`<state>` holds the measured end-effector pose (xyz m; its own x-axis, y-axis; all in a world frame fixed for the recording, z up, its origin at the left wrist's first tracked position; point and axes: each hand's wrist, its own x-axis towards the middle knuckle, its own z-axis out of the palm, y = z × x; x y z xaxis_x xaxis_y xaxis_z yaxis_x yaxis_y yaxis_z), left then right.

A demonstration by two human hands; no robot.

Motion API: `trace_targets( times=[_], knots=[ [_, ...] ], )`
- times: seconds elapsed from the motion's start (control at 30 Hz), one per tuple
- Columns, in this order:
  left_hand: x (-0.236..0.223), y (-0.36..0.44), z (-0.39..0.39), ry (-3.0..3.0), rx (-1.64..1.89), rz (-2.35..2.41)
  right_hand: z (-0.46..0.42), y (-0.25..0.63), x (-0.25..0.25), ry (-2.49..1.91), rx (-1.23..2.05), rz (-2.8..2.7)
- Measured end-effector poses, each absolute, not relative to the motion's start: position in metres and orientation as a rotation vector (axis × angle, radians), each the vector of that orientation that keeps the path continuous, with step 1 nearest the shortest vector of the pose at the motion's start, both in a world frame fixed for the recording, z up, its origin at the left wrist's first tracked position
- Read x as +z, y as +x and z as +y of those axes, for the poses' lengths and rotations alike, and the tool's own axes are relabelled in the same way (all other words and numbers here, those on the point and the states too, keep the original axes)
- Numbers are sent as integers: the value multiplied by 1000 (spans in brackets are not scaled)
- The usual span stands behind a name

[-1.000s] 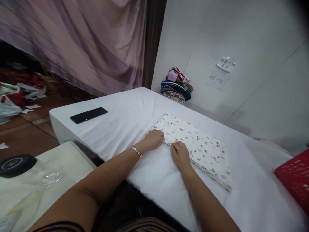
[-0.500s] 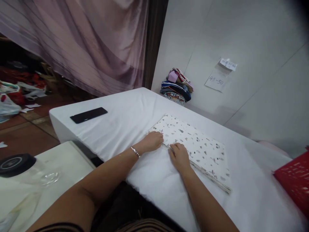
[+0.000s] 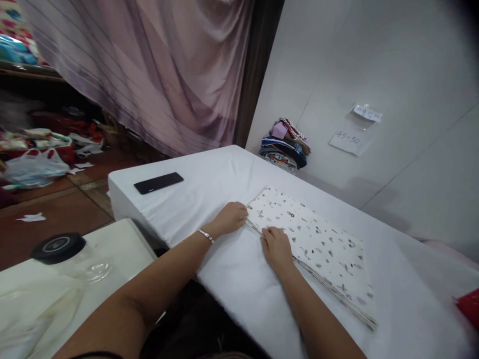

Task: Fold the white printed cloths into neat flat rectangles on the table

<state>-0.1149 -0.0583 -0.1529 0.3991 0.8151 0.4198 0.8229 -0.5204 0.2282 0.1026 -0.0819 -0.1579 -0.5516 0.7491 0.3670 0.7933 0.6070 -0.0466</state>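
Note:
A flat stack of folded white printed fabric [image 3: 318,239] with small grey and brown motifs lies on the white-covered table in front of me. At its left corner is my left hand [image 3: 232,218], fingers curled and closed on the edge; its fingertips are partly hidden. My right hand [image 3: 277,247] grips the near edge a short way to the right, with bent fingers over the top layer. Several layers show along that near edge.
A black phone [image 3: 159,183] lies on the white table cover [image 3: 209,169]. Folded clothes [image 3: 284,144] are piled by the wall. To my left, a pale surface [image 3: 127,244] bears a clear jar with a black lid [image 3: 59,248]. Something red [image 3: 469,305] stands at far right.
My left hand has slid left along the fabric's edge to the corner. The right hand stays at the near edge. The view has turned a little left.

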Motion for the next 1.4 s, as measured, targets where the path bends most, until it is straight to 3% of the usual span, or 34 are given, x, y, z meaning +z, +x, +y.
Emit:
trace_targets(
  times=[0.17,0.33,0.53,0.77,1.13,1.4],
  knots=[
    [-145,-136,-63,-2315,-1139,-2091,-82,106,-164,-1224,-111,-2410],
    [-142,-126,-66,-2310,-1274,-2212,-81,107,-166,-1212,-84,-2384],
    [-142,-127,-67,-2258,-1200,-2403,-81,108,-169,-1191,-56,-2367],
    [-134,-120,-77,-2394,-853,-2440,-72,109,-168,-1206,-18,-2398],
    [-138,-111,-75,-2313,-779,-2475,-39,44,-147,-1232,166,-2498],
    [-141,-109,-73,-2291,-788,-2488,-34,43,-143,-1253,396,-2429]
  ],
)
